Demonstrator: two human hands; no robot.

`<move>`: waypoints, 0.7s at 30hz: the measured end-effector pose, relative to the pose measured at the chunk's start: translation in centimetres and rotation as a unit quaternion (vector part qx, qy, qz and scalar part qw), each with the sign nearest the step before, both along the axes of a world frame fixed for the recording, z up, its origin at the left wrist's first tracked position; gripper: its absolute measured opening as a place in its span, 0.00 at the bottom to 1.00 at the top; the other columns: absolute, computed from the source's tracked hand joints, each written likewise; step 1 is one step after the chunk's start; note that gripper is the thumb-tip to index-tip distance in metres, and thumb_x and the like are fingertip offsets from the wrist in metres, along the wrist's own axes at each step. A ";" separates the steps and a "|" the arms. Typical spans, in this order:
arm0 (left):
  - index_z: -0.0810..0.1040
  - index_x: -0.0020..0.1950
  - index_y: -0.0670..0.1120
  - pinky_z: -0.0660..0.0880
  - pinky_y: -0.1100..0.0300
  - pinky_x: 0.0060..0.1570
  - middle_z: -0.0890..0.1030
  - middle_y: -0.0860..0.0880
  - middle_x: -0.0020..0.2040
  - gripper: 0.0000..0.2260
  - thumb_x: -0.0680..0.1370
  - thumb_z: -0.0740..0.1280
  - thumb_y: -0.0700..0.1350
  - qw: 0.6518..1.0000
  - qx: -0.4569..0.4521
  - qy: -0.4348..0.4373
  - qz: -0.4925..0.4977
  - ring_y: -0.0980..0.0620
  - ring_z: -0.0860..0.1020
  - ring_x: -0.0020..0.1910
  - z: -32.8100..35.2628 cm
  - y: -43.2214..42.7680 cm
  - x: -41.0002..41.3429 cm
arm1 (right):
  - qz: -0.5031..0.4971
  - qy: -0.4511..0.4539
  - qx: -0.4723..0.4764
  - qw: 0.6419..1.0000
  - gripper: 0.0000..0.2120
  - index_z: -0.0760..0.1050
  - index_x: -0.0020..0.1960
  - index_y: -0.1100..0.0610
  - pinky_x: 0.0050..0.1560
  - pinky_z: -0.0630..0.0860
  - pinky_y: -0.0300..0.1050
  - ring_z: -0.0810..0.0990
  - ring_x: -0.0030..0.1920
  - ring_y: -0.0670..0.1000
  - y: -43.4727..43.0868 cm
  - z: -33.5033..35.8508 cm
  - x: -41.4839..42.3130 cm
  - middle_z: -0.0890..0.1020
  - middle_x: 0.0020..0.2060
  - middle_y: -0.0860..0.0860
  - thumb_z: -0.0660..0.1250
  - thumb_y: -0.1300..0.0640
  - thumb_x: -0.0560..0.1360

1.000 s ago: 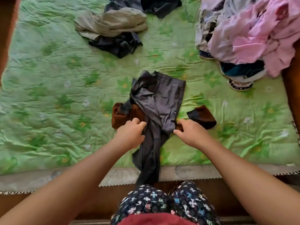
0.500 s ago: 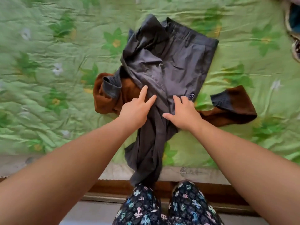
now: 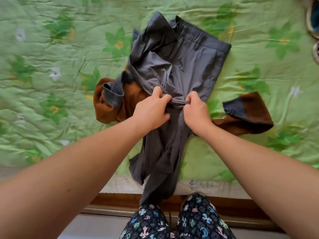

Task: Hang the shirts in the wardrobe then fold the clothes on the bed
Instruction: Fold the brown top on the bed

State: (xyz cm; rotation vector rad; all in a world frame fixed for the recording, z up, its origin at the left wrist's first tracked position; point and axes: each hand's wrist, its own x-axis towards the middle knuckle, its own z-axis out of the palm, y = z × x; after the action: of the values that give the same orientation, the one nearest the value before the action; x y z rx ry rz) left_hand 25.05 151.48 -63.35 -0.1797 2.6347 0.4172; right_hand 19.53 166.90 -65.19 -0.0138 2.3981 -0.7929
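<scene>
Dark grey trousers lie crumpled on the green floral bedspread, waistband at the far side, legs trailing over the bed's near edge. Under them lies a brown sweater with grey ribbed cuffs, one sleeve sticking out to the right. My left hand and my right hand sit close together at the middle of the trousers, each pinching a bunched fold of the grey cloth between them.
The bed's wooden frame runs along the near edge, with my patterned trouser legs against it. A bit of other clothing shows at the top right corner.
My fingers were lying flat on the trousers; now both hands have curled and gathered the grey cloth into a fold. The camera has moved in closer.
</scene>
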 end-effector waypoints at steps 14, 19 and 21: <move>0.81 0.54 0.41 0.79 0.32 0.45 0.84 0.36 0.47 0.12 0.74 0.65 0.33 0.784 0.437 0.175 0.404 0.33 0.82 0.49 15.3 -5.4 -1.5 | 0.059 0.122 -0.274 0.952 0.08 0.75 0.53 0.50 0.45 0.71 0.41 0.76 0.42 0.46 -6.7 18.6 -3.8 0.78 0.42 0.48 0.65 0.52 0.75; 0.80 0.50 0.43 0.79 0.31 0.48 0.83 0.35 0.49 0.09 0.72 0.64 0.38 0.762 0.396 0.252 0.445 0.32 0.81 0.52 22.9 -11.8 -0.5 | 0.215 0.119 -0.205 0.947 0.25 0.72 0.61 0.45 0.64 0.68 0.48 0.71 0.62 0.50 -8.4 20.9 -2.4 0.74 0.57 0.46 0.63 0.30 0.72; 0.81 0.48 0.48 0.80 0.33 0.50 0.84 0.38 0.49 0.10 0.72 0.64 0.39 0.750 0.385 0.283 0.457 0.35 0.83 0.52 26.0 -14.4 0.4 | 0.251 0.155 -0.198 0.935 0.27 0.69 0.64 0.45 0.68 0.67 0.51 0.68 0.65 0.52 -10.4 22.0 -1.4 0.71 0.60 0.47 0.65 0.32 0.72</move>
State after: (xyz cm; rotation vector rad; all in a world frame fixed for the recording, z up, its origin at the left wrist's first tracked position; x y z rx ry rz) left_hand 25.43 137.13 -37.33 -1.2271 2.4115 2.1013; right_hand 18.10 156.53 -43.15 -0.9384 2.3056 -1.0568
